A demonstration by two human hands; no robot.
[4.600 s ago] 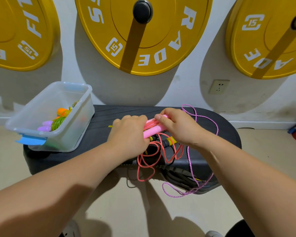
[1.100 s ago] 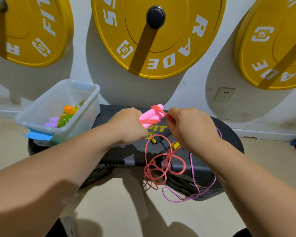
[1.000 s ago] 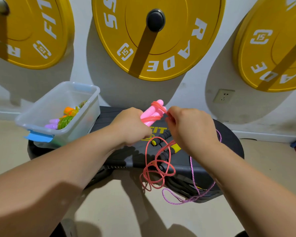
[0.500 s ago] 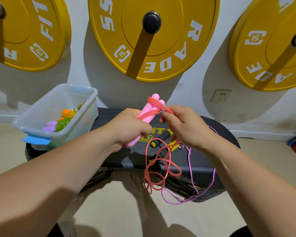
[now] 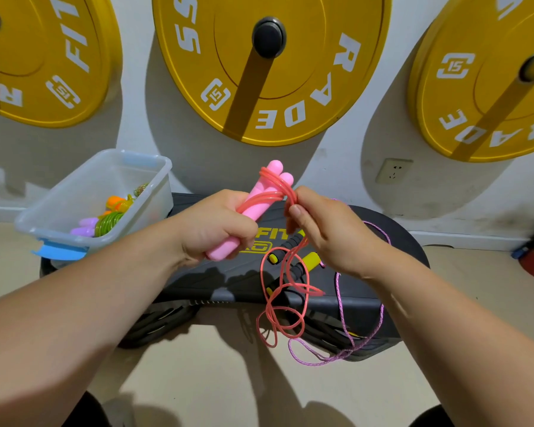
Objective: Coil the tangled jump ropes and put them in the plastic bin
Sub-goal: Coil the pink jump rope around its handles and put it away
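Pink rope (image 5: 261, 204): both handles bunched together, held up off the desk (image 5: 216, 282) above its middle, tops tilted toward the wall. Several turns of its cord (image 5: 290, 306) are wrapped round the handles near their tops.

Left hand (image 5: 216, 229): fingers (image 5: 244, 232) clenched round the lower half of the two handles. Right hand (image 5: 327, 238): thumb and forefinger pinch the cord just beside the handle tops, the other fingers loosely curled.

From the pinch the unwound cord drops in loose, crossing loops past the desk's front edge and dangles above the floor (image 5: 213, 380). Cannot tell whether it touches the floor.

Purple rope (image 5: 318, 363): thin cord runs behind the right wrist, over the front edge, and hangs in a long loop below the pink loops. The two cords cross in view near the edge.

Black-and-yellow rope (image 5: 310, 259): handles lie on the desk under the right hand, with the pink cord passing across them.

Bin (image 5: 136, 223): at the desk's left end, open on top, well apart from the hands. Its near corner juts past the desk's edge. Inside are a green coil (image 5: 108, 223), purple handles (image 5: 84, 228) and an orange piece (image 5: 114, 201).

Behind: yellow plates (image 5: 269, 87) on wall pegs, and a socket (image 5: 393, 171) low on the wall to the right.
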